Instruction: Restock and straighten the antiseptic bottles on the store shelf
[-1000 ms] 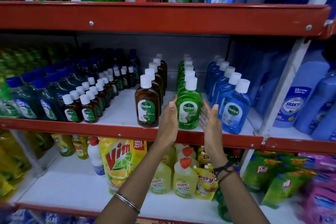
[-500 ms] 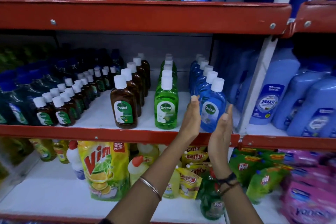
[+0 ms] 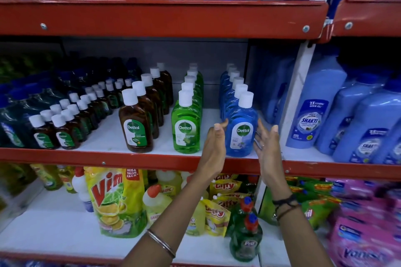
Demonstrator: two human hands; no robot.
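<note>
Three rows of white-capped Dettol bottles stand on the middle shelf point(image 3: 152, 159): a brown row led by the front brown bottle point(image 3: 135, 123), a green row led by the front green bottle point(image 3: 186, 124), and a blue row led by the front blue bottle point(image 3: 241, 130). My left hand point(image 3: 213, 147) stands flat and upright against the blue bottle's left side. My right hand point(image 3: 265, 146) stands flat just off its right side, fingers straight. Neither hand grips the bottle.
Small brown bottles point(image 3: 58, 130) and dark blue-capped bottles fill the shelf's left. A white upright point(image 3: 297, 95) stands right of the blue row, with big blue Shakti bottles point(image 3: 314, 110) beyond. Below lie a Vim pouch point(image 3: 115, 199) and green Pril bottles point(image 3: 246, 236).
Both hands shifted right from flanking the front green bottle to flanking the front blue bottle. The view also swung right.
</note>
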